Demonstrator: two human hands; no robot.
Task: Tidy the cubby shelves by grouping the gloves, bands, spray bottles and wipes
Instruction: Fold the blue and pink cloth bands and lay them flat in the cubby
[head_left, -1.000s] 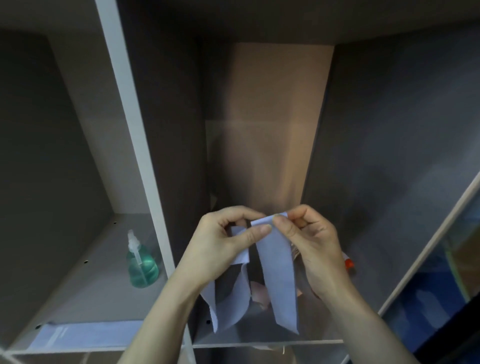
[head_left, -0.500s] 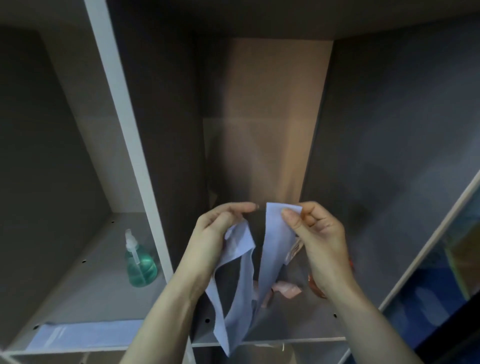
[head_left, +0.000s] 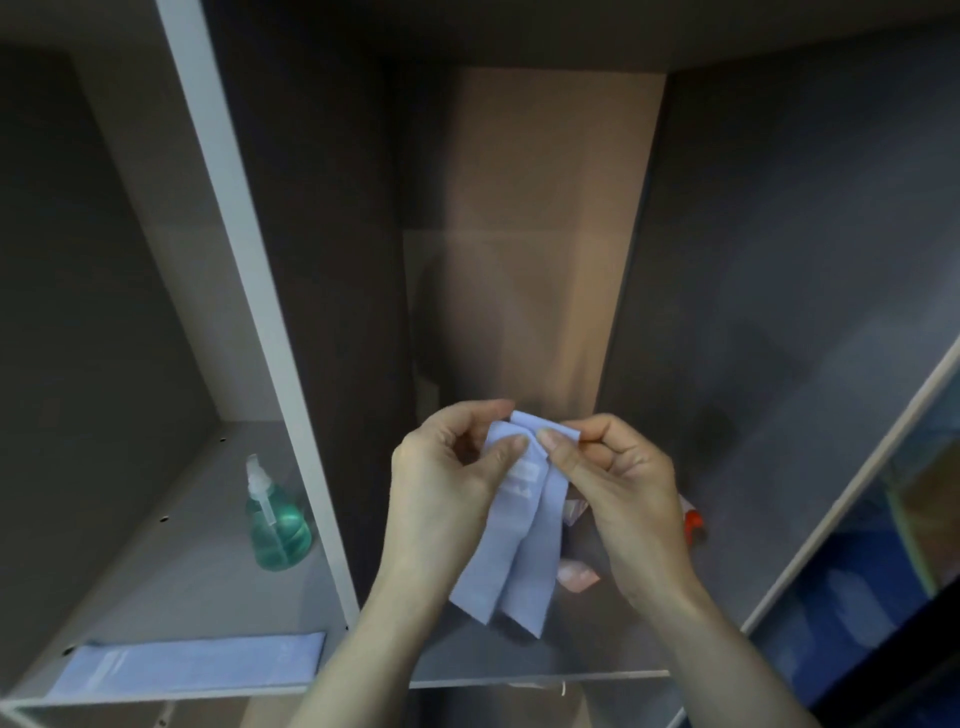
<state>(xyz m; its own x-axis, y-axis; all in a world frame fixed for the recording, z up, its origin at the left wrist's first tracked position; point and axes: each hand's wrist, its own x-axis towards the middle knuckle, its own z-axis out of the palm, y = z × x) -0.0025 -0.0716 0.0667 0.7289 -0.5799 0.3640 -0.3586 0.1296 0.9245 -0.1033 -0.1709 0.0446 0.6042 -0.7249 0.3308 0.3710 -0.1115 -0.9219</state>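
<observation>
A light blue band hangs folded in front of the middle cubby, its two layers side by side. My left hand pinches its top edge from the left and my right hand pinches it from the right, thumbs almost touching. A second light blue band lies flat at the front of the left cubby's floor. Behind it stands a green spray bottle with a white pump. A pink item and an orange-red item lie on the middle cubby's floor, partly hidden by my hands.
A white divider separates the left cubby from the middle one. The middle cubby has a brown back panel and dark side walls. A slanted white frame edge runs along the right, with a dark blue surface beyond it.
My hands have come together, bringing the two ends of the blue band side by side, so the open loop is now folded flat and hangs shorter.
</observation>
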